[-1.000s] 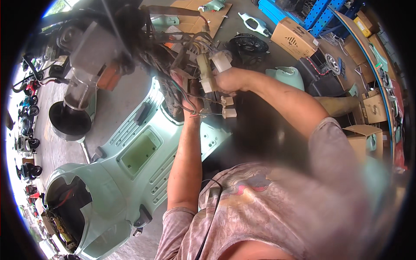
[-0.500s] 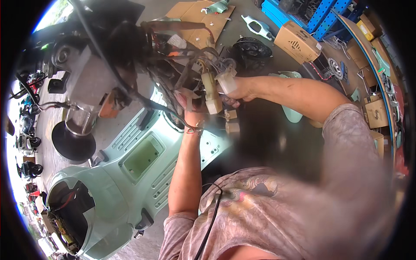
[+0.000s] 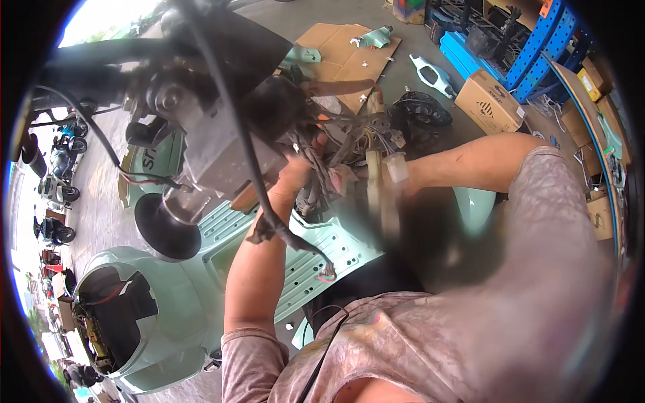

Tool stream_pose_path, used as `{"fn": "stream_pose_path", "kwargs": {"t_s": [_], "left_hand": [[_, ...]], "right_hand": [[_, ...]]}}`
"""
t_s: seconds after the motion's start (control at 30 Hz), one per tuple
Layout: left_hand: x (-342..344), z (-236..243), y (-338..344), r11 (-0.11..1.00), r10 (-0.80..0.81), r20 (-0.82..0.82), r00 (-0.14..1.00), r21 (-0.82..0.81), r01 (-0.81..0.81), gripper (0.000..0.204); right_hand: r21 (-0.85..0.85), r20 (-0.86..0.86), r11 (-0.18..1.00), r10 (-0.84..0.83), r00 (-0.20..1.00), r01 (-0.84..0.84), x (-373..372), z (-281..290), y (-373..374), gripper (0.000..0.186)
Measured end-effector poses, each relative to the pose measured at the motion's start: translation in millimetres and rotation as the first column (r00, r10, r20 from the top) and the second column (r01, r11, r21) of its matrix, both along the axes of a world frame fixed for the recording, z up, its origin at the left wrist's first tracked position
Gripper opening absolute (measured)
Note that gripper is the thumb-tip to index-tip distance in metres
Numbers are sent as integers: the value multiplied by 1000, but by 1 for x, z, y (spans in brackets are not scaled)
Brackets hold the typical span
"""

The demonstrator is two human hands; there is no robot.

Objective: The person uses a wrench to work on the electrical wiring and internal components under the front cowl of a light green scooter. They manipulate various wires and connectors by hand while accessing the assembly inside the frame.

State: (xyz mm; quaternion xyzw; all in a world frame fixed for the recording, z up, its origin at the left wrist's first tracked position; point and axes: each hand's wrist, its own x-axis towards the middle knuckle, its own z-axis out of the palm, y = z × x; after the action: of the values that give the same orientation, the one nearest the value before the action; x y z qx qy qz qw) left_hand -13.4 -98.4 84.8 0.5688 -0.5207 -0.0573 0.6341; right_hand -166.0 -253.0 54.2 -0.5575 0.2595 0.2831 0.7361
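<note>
A tangled wiring harness (image 3: 319, 161) hangs in front of me, below the dark metal front end of a scooter (image 3: 222, 154). My left hand (image 3: 294, 172) is in among its wires, curled around part of the bundle; most of its fingers are covered. My right hand (image 3: 411, 176) reaches in from the other side, behind a long cream connector (image 3: 374, 176) and a translucent white connector (image 3: 397, 168), which hide its fingers. A black cable (image 3: 259, 181) crosses in front of my left forearm and ends in a frayed tip.
A mint-green scooter body (image 3: 168, 302) with a floorboard lies below left, near a round black part (image 3: 168, 227). Flattened cardboard (image 3: 336, 57), a mint-green trim piece (image 3: 433, 75), a black wheel-like part (image 3: 422, 111) and a carton (image 3: 490, 102) lie beyond, beside blue shelving (image 3: 537, 47).
The view has shifted, so the harness and connectors appear farther right. My left hand has moved up deeper into the wires, and the fingers of my right hand have gone behind the connectors.
</note>
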Motion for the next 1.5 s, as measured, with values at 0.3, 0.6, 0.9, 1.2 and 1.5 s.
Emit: {"fn": "stream_pose_path", "kwargs": {"t_s": [0.3,0.6,0.9,1.2,1.5], "left_hand": [[0,3,-6,1000,16,-50,999,-19,-17,32],[-23,10,-4,986,30,-127,991,-157,-50,32],[-29,42,3,991,14,-266,964,-128,-50,27],[-80,-22,33,659,724,106,681,-397,-639,35],[-113,-75,2,936,343,-332,879,203,-288,25]], "right_hand": [[-257,332,955,-60,942,151,-14,-16,58,22],[-180,760,648,-387,522,740,15,-89,105,22],[-339,862,465,-194,468,818,-11,-103,116,17],[-698,530,626,124,839,348,-24,-6,27,30],[-709,267,703,186,946,62,-18,33,15,31]]}}
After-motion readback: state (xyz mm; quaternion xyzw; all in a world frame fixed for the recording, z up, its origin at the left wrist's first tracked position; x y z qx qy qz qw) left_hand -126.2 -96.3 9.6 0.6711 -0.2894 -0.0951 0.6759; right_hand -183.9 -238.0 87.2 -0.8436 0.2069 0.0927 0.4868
